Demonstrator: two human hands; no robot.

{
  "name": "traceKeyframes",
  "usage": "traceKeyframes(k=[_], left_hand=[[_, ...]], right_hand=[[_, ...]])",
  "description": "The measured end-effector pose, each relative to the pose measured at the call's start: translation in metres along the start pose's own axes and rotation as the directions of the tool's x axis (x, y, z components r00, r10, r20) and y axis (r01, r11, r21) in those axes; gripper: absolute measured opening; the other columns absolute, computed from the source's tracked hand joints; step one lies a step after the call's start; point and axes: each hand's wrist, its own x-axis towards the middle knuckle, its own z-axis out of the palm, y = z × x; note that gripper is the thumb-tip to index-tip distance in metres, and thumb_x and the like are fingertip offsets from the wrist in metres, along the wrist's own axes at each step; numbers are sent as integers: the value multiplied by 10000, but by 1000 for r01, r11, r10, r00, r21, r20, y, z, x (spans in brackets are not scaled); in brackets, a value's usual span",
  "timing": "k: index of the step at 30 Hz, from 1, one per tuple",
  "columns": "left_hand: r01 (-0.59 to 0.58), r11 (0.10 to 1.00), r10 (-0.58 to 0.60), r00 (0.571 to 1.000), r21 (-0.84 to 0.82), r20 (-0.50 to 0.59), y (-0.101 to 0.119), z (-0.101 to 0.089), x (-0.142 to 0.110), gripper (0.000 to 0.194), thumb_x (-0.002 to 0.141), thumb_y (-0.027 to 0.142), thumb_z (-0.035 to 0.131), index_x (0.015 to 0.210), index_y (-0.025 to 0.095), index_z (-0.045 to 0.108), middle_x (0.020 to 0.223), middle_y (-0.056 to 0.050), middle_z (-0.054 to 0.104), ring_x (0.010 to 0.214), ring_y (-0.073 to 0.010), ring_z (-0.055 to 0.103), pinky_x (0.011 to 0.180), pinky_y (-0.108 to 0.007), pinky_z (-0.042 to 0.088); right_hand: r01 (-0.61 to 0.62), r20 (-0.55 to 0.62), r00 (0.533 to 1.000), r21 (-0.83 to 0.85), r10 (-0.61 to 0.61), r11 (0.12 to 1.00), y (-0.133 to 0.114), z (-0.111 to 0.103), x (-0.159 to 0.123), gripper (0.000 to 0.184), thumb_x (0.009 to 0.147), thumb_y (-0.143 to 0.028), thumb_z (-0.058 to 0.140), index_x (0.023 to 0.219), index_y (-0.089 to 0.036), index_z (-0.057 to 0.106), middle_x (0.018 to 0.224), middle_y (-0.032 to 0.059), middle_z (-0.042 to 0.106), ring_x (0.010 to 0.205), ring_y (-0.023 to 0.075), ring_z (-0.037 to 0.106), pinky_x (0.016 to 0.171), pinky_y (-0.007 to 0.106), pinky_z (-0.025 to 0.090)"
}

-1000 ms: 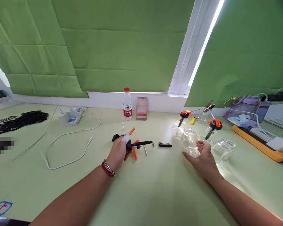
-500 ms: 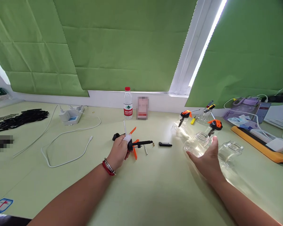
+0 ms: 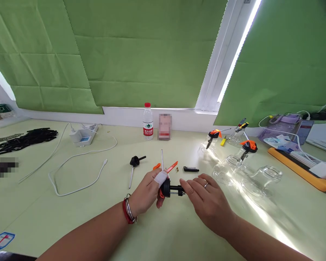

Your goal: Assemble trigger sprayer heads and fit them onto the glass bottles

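Note:
Closed around a black-and-orange pump head (image 3: 166, 188) is my left hand (image 3: 146, 188), its thumb wrapped in white tape. A thin metal tube (image 3: 162, 159) points up from it and an orange lever (image 3: 172, 166) sticks out beside the thumb. My right hand (image 3: 208, 195) has its fingers closed over the far end of the black stem (image 3: 176, 188); the grip itself is partly hidden. Behind lie another black pump head (image 3: 135, 161) with a tube, an orange piece (image 3: 157, 166), tiny brass bits (image 3: 177, 169) and a black part with a spring (image 3: 191, 169).
Glass jars (image 3: 268, 175) stand to the right, near a jar topped with an orange-and-black head (image 3: 249, 146). A water bottle (image 3: 148, 123) stands at the back. A white cable (image 3: 70, 195) loops on the left. An orange-edged power strip (image 3: 293, 166) lies far right.
My right hand has moved left from the glass jars to the pump head's stem. My left hand has come right and nearer with the pump head, uncovering the other black head.

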Motion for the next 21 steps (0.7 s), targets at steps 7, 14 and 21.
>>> traceKeyframes(k=[7, 14, 21], left_hand=[[-348, 772, 387, 921, 532, 42, 0, -6, -9, 590, 734, 484, 614, 1209, 217, 388, 805, 2, 545, 619, -140, 480, 601, -288, 400], [15, 923, -4, 1000, 384, -28, -15, 7, 1, 349, 718, 493, 614, 684, 207, 416, 603, 42, 406, 517, -119, 372, 467, -246, 277], [135, 952, -122, 991, 274, -62, -26, 6, 11, 315, 703, 451, 639, 749, 187, 475, 672, 30, 447, 589, -136, 429, 513, -255, 330]], right_hand=[[-641, 608, 731, 457, 310, 617, 14, -34, 22, 262, 938, -304, 387, 827, -192, 597, 647, 0, 545, 575, 126, 454, 543, 250, 379], [-862, 822, 507, 473, 260, 182, 23, 0, 10, 293, 866, -408, 463, 677, -195, 534, 589, -40, 365, 542, 109, 288, 509, 245, 256], [-878, 840, 474, 474, 263, 70, 24, 29, -2, 250, 849, -377, 469, 769, -189, 613, 625, -22, 444, 564, 117, 335, 552, 254, 292]])
